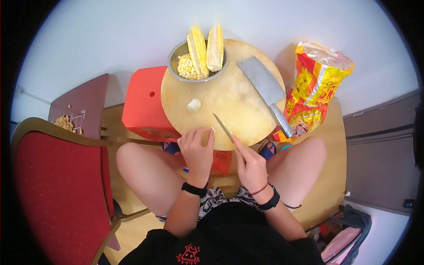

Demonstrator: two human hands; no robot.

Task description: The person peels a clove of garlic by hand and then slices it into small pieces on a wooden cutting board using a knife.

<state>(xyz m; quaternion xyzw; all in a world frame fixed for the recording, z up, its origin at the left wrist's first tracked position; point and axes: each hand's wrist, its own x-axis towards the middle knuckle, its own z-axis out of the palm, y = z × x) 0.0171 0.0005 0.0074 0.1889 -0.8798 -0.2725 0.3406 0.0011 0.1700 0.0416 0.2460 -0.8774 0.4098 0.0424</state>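
Note:
My right hand (252, 165) is closed round the handle of a small knife (223, 126), its narrow blade pointing up and left over the round wooden cutting board (238, 108). At the board's near edge, my left hand (196, 145) has its fingers curled together. A tiny pale bit shows at its fingertips; what it holds is mostly hidden. A short pale chunk (193, 105) lies on the board beyond that hand. A metal bowl (173, 66) at the back holds loose corn kernels (186, 67) and two partly stripped corn cobs (198, 51). A cleaver (263, 81) rests along the board's right side.
Under and left of the board is a red plastic stool (143, 99). A red and yellow plastic bag (316, 88) stands at the right. On the left are a red chair (62, 190) and a brown board (90, 99) with a pile of brown bits (65, 123).

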